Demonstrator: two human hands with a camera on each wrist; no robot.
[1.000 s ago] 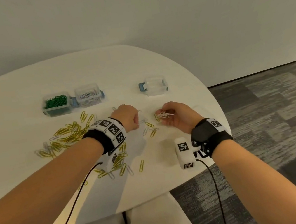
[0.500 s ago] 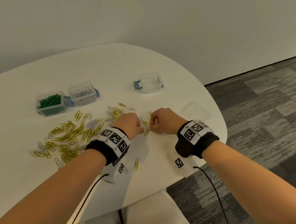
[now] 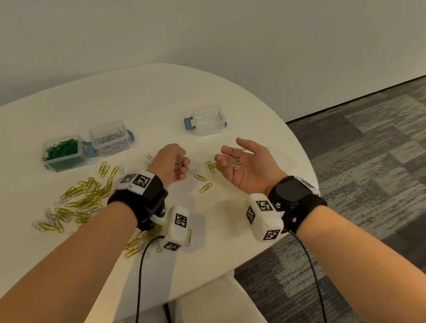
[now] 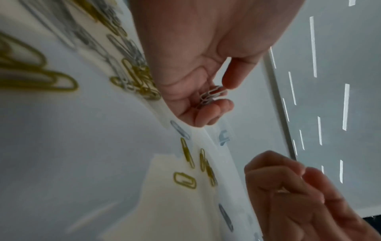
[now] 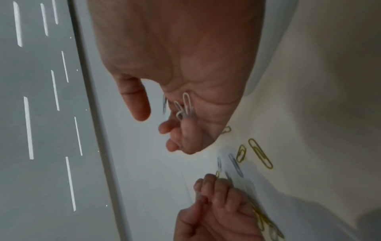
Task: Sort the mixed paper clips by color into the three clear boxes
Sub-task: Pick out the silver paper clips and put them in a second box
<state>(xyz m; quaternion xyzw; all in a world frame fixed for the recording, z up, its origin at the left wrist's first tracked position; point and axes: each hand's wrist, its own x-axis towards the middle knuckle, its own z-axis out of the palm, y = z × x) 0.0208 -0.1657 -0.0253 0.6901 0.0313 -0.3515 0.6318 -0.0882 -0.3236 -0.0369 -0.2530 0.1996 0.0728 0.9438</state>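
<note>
My left hand [image 3: 179, 165] hovers just above the table, fingers curled, and pinches a small bunch of white paper clips [image 4: 212, 96] between thumb and fingertips. My right hand [image 3: 236, 157] is turned palm up to its right, fingers loosely cupped and thumb apart. A few white clips [image 3: 235, 164] lie loose in its palm, as the right wrist view also shows for the same clips [image 5: 185, 106]. Behind the hands stand three clear boxes: one with green clips [image 3: 63, 154], one with white clips [image 3: 110, 138], and an empty one [image 3: 208, 120].
A scatter of yellow and white clips [image 3: 83, 195] covers the white table [image 3: 140, 97] left of my left wrist. A few yellow clips [image 3: 200, 177] lie between the hands. The table's curved edge and grey carpet [image 3: 374, 163] are to the right.
Half a second ago both hands were palm down on the table at the clips. Both have lifted; the right hand has turned palm up with white clips in it.
</note>
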